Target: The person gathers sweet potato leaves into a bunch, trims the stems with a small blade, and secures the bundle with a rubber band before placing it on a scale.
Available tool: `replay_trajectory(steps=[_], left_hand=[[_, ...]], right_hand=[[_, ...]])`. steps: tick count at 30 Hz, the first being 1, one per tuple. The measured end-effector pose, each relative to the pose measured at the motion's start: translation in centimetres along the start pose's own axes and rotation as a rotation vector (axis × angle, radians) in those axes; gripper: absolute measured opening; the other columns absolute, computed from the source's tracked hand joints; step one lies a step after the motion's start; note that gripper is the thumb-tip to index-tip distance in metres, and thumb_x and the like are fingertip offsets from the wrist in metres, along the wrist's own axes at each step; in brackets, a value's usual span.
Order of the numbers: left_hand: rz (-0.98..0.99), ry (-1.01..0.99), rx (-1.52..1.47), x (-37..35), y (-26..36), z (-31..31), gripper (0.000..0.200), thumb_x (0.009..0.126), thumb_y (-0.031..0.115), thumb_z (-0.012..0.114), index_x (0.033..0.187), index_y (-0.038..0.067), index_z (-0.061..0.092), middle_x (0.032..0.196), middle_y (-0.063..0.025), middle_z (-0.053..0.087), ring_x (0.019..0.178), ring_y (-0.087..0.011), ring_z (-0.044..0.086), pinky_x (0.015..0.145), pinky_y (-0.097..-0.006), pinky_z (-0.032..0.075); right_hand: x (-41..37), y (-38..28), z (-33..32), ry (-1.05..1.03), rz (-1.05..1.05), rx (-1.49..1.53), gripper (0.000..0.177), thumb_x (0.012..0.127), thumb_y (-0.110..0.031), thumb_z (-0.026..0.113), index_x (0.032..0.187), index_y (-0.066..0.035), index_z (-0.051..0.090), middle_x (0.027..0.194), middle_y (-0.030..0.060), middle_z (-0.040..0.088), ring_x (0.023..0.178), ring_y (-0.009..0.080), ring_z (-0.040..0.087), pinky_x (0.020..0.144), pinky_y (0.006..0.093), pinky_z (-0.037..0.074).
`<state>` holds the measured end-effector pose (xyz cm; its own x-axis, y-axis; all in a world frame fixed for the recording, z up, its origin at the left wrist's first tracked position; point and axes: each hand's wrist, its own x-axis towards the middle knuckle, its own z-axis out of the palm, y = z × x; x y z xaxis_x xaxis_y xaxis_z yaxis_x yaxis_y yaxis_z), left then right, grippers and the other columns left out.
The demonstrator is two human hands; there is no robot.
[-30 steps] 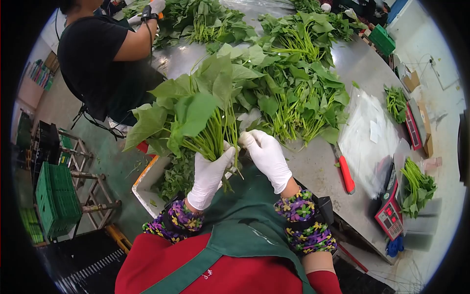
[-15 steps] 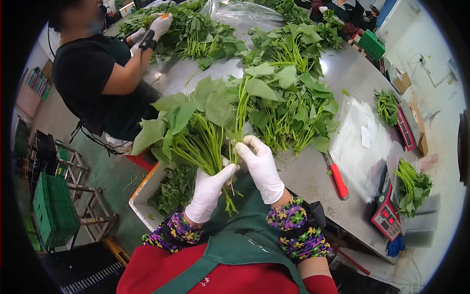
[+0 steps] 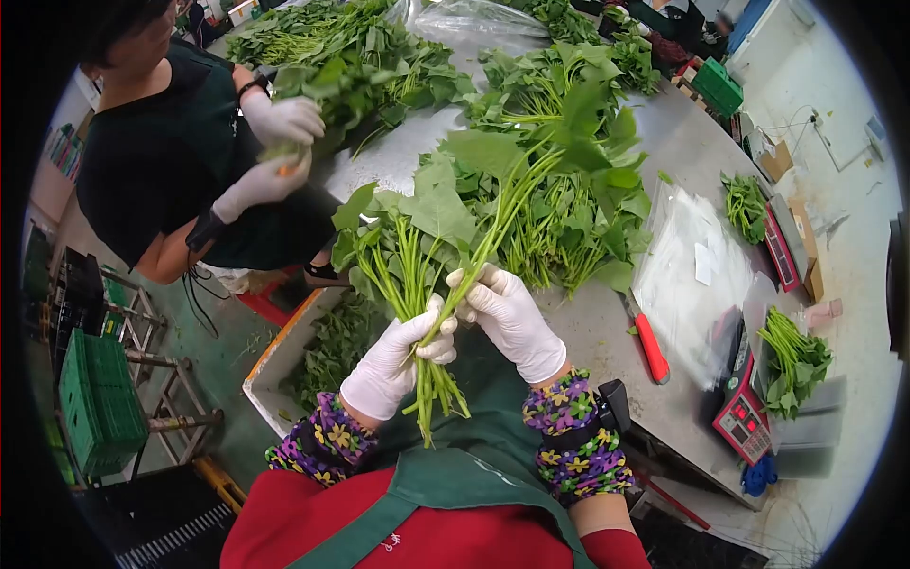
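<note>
My left hand (image 3: pixel 391 362), in a white glove, is closed round the stems of a bunch of leafy greens (image 3: pixel 409 270), whose cut ends hang below the fist. My right hand (image 3: pixel 507 318), also gloved, pinches several long stems (image 3: pixel 502 223) that slant up to the right and cross the bunch at my left hand. Their leaves are blurred. Beyond my hands a pile of greens (image 3: pixel 578 223) lies on the metal table (image 3: pixel 607 327). A knife with a red handle (image 3: pixel 651 348) rests to the right of my right hand.
Clear plastic bags (image 3: pixel 692 275) lie at the right, beside a red scale (image 3: pixel 744 422) and a small bunch (image 3: pixel 794 365). A white box (image 3: pixel 275 384) with greens stands at lower left. A co-worker (image 3: pixel 156 161) at the left handles greens with gloved hands. Green crates (image 3: pixel 100 403) stand beyond.
The stems in my right hand have tilted to the right and now cross the bunch. More stem ends hang below my left hand. The co-worker's hands have come lower and nearer.
</note>
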<state>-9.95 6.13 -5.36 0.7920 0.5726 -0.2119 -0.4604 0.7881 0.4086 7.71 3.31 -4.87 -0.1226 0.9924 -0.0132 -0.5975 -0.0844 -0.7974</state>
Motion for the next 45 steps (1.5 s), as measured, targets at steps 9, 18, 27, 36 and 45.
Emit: replay_trajectory(steps=[9,18,27,36,45], left_hand=[[0.091,0.041,0.160,0.5,0.2,0.3,0.020,0.085,0.019,0.068,0.095,0.009,0.053,0.086,-0.0062,0.060,0.054,-0.0063,0.045,0.053,-0.0209,0.038],[0.304,0.317,0.512,0.8,-0.1,0.5,0.017,0.082,0.010,0.069,0.091,0.007,0.055,0.083,-0.0071,0.063,0.060,-0.0070,0.051,0.053,-0.0202,0.041],[0.319,0.313,0.510,1.0,-0.8,0.0,0.017,0.083,0.010,0.069,0.092,0.007,0.055,0.084,-0.0060,0.064,0.061,-0.0074,0.052,0.054,-0.0201,0.041],[0.246,0.266,0.397,1.7,-1.0,-0.6,0.015,0.083,0.011,0.068,0.090,0.006,0.055,0.080,-0.0038,0.062,0.059,-0.0090,0.051,0.054,-0.0218,0.040],[0.311,0.303,0.176,2.5,-1.2,0.3,0.016,0.083,0.005,0.066,0.094,0.008,0.054,0.082,-0.0034,0.062,0.059,-0.0094,0.052,0.053,-0.0219,0.042]], right_hand=[[0.1,0.1,0.2,0.124,-0.052,-0.163,0.012,0.091,-0.012,0.058,0.099,-0.003,0.061,0.083,-0.0003,0.060,0.068,0.0078,0.051,0.063,0.0230,0.044],[0.1,1.8,0.3,0.515,-0.305,-1.070,0.013,0.084,-0.014,0.056,0.084,0.000,0.058,0.074,0.0127,0.058,0.061,0.0240,0.056,0.059,0.0337,0.044],[-0.7,1.1,0.3,0.400,0.140,-0.266,0.021,0.092,-0.023,0.060,0.096,-0.003,0.063,0.080,-0.0010,0.060,0.067,0.0074,0.054,0.064,0.0223,0.044],[-0.9,2.4,0.3,0.428,-0.100,-0.431,0.015,0.090,-0.015,0.064,0.096,-0.002,0.060,0.083,-0.0021,0.059,0.069,0.0040,0.049,0.065,0.0207,0.042],[-1.7,4.4,1.1,0.591,-0.214,-0.421,0.011,0.092,-0.012,0.058,0.086,-0.004,0.054,0.074,-0.0035,0.052,0.066,0.0038,0.045,0.059,0.0200,0.039]])
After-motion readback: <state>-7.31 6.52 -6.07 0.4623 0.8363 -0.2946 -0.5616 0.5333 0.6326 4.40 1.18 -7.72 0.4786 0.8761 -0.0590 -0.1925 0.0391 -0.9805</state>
